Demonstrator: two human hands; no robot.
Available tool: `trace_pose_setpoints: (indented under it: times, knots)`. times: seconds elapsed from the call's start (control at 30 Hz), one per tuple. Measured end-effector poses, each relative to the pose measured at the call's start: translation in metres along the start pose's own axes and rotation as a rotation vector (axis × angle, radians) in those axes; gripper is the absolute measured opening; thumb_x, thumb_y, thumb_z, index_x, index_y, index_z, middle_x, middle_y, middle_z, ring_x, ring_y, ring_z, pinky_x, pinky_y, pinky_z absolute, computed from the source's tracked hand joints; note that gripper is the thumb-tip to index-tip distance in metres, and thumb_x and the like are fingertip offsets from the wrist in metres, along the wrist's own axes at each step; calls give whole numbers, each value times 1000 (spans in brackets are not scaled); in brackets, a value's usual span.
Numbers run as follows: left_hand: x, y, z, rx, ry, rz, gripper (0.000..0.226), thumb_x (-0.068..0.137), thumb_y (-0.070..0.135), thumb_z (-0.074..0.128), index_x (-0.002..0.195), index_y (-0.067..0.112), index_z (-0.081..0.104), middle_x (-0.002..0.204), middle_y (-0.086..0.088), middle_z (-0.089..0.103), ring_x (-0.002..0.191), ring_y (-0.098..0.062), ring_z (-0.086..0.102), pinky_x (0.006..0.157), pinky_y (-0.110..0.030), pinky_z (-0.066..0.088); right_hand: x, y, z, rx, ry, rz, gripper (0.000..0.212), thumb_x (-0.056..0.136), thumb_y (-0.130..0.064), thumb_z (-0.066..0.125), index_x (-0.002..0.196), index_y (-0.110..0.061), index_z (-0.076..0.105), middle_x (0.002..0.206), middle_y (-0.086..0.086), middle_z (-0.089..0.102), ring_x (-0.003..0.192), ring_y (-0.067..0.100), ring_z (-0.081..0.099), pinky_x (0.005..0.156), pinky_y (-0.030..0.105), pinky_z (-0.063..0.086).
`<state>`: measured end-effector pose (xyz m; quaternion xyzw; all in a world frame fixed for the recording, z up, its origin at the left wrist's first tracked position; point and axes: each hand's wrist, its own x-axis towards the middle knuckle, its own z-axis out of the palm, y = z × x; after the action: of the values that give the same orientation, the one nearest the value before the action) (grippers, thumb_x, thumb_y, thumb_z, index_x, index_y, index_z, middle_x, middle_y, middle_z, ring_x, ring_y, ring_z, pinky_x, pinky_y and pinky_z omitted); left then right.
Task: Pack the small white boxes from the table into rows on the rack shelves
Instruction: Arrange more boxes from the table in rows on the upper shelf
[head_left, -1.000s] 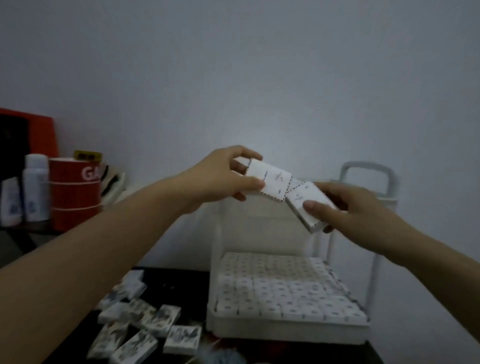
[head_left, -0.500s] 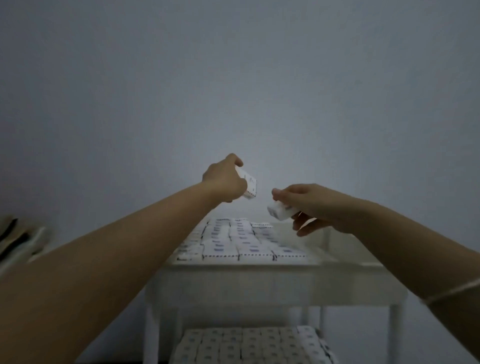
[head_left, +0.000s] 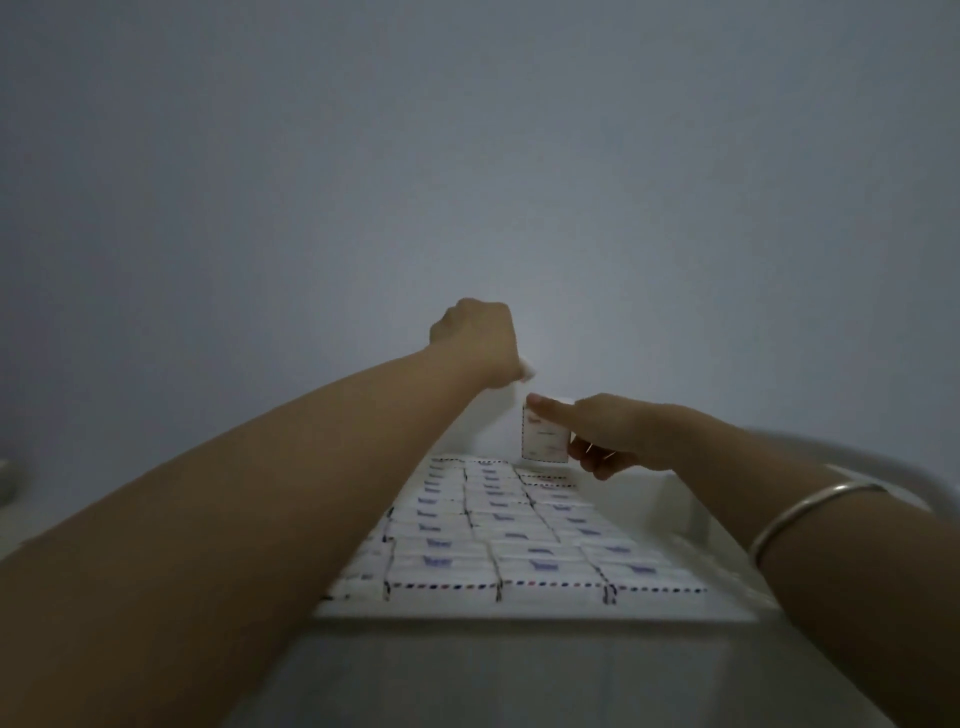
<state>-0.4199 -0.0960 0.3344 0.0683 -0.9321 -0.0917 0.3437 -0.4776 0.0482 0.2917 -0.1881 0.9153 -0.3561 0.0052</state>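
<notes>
Over the top shelf (head_left: 519, 616), mid-placing: right hand (head_left: 618, 436) pinches upright box (head_left: 544, 436), left hand (head_left: 475, 338) clutches second box (head_left: 526, 372); next, lay 1 flat.

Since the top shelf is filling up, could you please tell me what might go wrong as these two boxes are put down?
The right hand pinches the upright box at the far end of the packed rows; lowered crooked, it may nudge neighbours out of line. The left hand covers the second box except one corner, at full reach, so it may slip or land askew.
</notes>
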Motion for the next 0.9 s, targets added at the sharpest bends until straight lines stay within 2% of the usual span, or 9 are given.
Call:
trace_pose_setpoints:
  times: [0.13,0.2,0.23,0.3,0.33,0.43,0.53,0.7,0.9]
  knots:
    - [1,2,14,-33,-12,24,50,70,52,81,71,12,50,83,-3,58,77,-21,56,56,-27,40,2,4,6,-96,-86,4,81,80,-78,42,125,-12,54,97,1,58,73,14,56,66,26,49]
    - [-2,2,19,-31,-31,29,41,72,41,82,76,13,54,90,-4,61,79,-22,57,59,-28,43,2,5,9,-107,-107,3,82,80,-78,42,127,-12,52,104,0,59,78,15,59,65,25,49]
    - [-4,3,21,-20,-27,34,34,77,35,79,90,11,58,100,-6,61,84,-22,57,63,-29,45,2,6,10,-98,-109,3,81,80,-77,43,127,-11,53,105,0,59,81,15,60,65,24,50]
    - [-5,1,24,-12,-2,46,46,83,33,70,120,12,53,116,-9,57,97,-26,56,71,-32,46,1,6,12,-58,-119,0,77,83,-72,47,126,-9,55,109,2,61,90,17,62,68,25,52]
    - [-5,1,25,-4,15,54,49,84,37,67,124,13,51,117,-9,57,101,-27,56,73,-32,46,1,6,13,-40,-123,-5,74,85,-69,48,126,-8,55,112,4,61,95,19,63,70,26,53]
    - [-5,0,28,30,52,56,49,86,52,62,116,14,59,112,-8,62,99,-27,59,76,-33,49,-1,6,16,-34,-119,-29,59,92,-60,45,123,-10,53,114,9,62,100,23,63,72,27,55]
    - [-6,-3,33,25,35,32,54,85,61,59,107,12,62,102,-7,64,90,-25,63,75,-33,53,-3,8,18,-61,-162,5,47,99,-51,38,126,-14,51,108,7,62,90,19,64,64,26,55]
    - [-7,-2,40,75,23,88,59,85,68,52,90,10,62,94,-10,65,89,-27,62,65,-31,42,-6,10,24,-102,-149,47,32,105,-33,32,126,-19,51,106,2,60,86,17,63,57,25,52]
    - [-4,-2,47,132,-34,135,65,85,66,53,99,3,63,100,-16,66,93,-30,63,68,-33,45,-6,13,21,-41,-99,83,31,102,-28,46,116,-5,60,93,4,64,75,14,62,52,23,51]
